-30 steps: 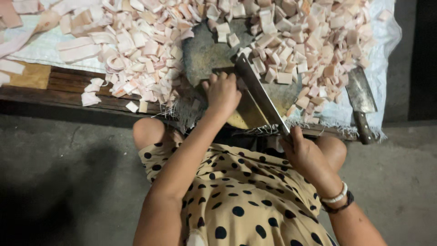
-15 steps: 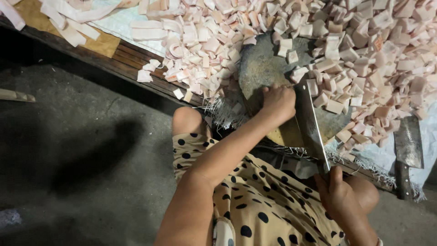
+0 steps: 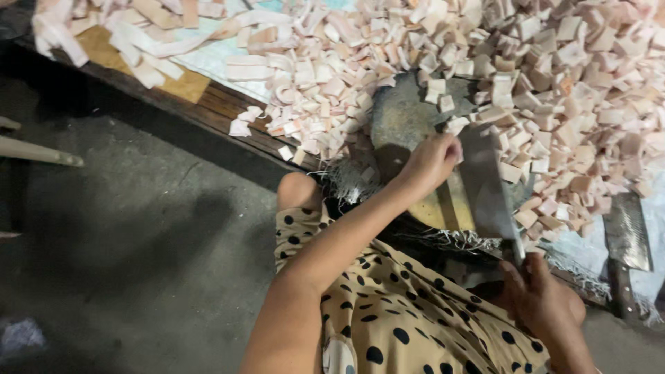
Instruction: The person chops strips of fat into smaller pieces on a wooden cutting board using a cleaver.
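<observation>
Most of the pale strips (image 3: pixel 173 48) already lay diced; her right hand (image 3: pixel 544 301) gripped the cleaver (image 3: pixel 488 183), her left hand (image 3: pixel 431 161) pinched something (hidden) on the block (image 3: pixel 402 125).

I count two cleavers: one (image 3: pixel 488 187) over the block, a second (image 3: pixel 627 232) lying at the right. One round chopping block (image 3: pixel 405 121). Two hands: left hand (image 3: pixel 429 163), right hand (image 3: pixel 540 301). Pale cut pieces (image 3: pixel 554 90): too many to count. Long uncut strips (image 3: pixel 149 45): several, number unclear.
</observation>
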